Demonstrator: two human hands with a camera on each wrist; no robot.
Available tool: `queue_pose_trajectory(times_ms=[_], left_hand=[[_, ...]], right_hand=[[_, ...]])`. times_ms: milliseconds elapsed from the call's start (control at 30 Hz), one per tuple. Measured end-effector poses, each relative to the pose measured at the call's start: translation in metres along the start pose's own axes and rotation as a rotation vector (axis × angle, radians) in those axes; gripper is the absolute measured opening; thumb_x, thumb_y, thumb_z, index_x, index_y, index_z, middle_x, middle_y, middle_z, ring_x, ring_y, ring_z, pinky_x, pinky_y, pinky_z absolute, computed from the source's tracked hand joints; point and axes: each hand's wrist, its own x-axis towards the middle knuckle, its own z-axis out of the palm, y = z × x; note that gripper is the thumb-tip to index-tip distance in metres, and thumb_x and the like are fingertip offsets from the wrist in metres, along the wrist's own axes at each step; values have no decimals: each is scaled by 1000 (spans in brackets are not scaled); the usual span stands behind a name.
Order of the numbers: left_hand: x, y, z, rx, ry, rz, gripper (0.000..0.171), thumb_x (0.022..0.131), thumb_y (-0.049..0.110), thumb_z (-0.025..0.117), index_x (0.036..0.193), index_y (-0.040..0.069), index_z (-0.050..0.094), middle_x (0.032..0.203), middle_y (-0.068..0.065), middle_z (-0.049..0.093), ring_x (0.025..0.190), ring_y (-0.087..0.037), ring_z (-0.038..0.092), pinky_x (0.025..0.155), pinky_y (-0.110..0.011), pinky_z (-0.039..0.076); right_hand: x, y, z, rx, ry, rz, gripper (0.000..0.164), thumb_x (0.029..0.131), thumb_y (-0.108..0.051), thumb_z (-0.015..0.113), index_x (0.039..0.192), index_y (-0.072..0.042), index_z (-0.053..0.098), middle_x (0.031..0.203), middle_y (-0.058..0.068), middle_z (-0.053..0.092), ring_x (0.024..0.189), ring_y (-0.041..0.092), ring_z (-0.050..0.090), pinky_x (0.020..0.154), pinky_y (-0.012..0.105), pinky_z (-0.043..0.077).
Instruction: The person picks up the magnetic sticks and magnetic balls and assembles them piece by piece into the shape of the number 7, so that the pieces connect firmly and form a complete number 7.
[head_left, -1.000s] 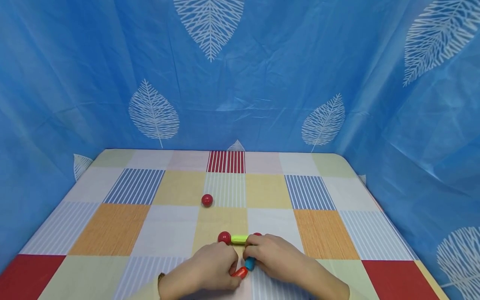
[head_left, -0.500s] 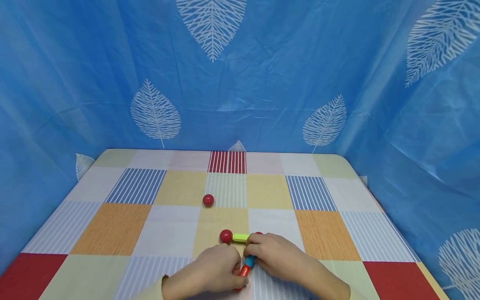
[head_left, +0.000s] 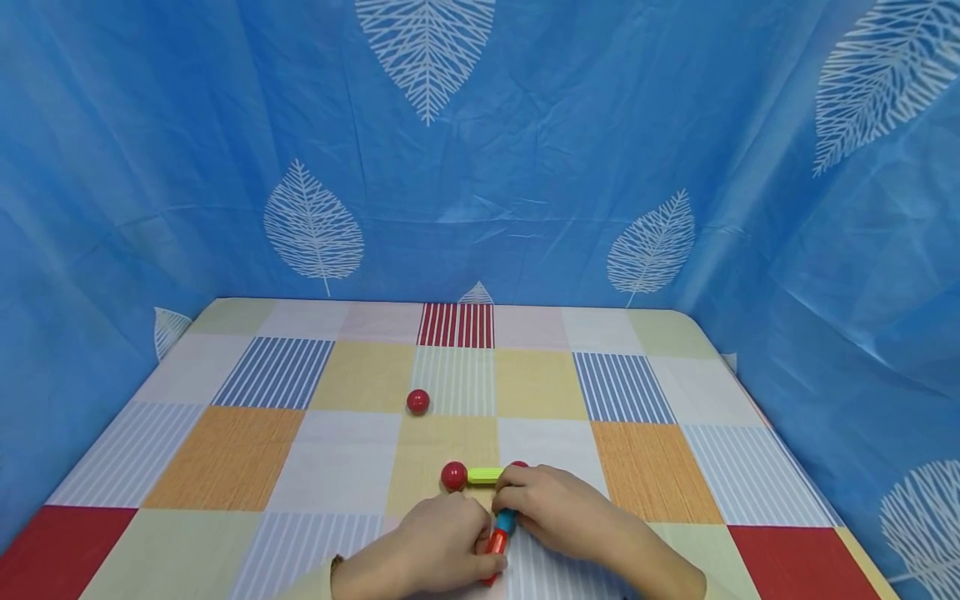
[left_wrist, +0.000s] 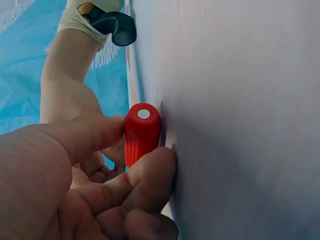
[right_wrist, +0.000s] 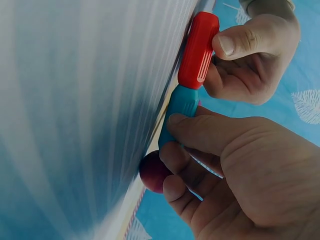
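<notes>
My left hand (head_left: 446,542) pinches a red ribbed magnetic rod (right_wrist: 198,50) between thumb and fingers, close to the tablecloth. A pale round disc shows in the rod's near end in the left wrist view. End to end with it, in one line, is a blue magnetic rod (right_wrist: 181,105), which my right hand (head_left: 558,512) holds by thumb and fingertips. Beyond the right fingers, a red ball (right_wrist: 154,171) sits at the blue rod's far end. A yellow-green rod (head_left: 484,476) lies crosswise farther off, with another red ball (head_left: 453,476) at its left end; the right hand covers its right end.
A lone red ball (head_left: 417,402) rests farther back on the patchwork tablecloth (head_left: 330,454). Blue curtains (head_left: 480,167) with white leaf prints stand behind the table and along both sides.
The red rod has swung from a slant into line with the blue rod, their ends now meeting. My left hand has moved slightly right and nearer me; the right hand stays almost in place.
</notes>
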Motion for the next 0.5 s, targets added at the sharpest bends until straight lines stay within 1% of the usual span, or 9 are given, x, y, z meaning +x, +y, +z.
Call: queue_pose_trajectory(times_ms=[133,267,433,500], left_hand=[[0,-1,-3,-26,34,30,41,84,40,73,56,22,49,46,14,39,45,-4,41,42,-24,29],[2,-4,-10,-100,97,88,32,86,31,72,62,23,53,49,15,44,46,-1,42,44,-20,34],[10,-11,-20,-185,198,162,15,87,20,70,75,18,60,59,15,50,52,2,46,48,-18,40],[14,-16,-23,-217,258,187,7,86,14,69,82,13,63,65,14,53,56,1,49,51,-18,43]], right_hand=[[-1,0,0,9,-3,-1,19,85,-10,73,97,-24,68,102,-15,57,92,0,56,77,21,48],[-1,1,0,16,9,-10,19,85,-10,74,96,-24,68,103,-14,58,91,0,56,76,21,47],[-2,1,1,3,35,-30,20,83,-10,75,95,-24,66,105,-13,59,92,0,57,74,21,47],[-2,1,2,4,39,-31,19,83,-11,75,94,-24,66,103,-14,58,92,0,57,73,21,47]])
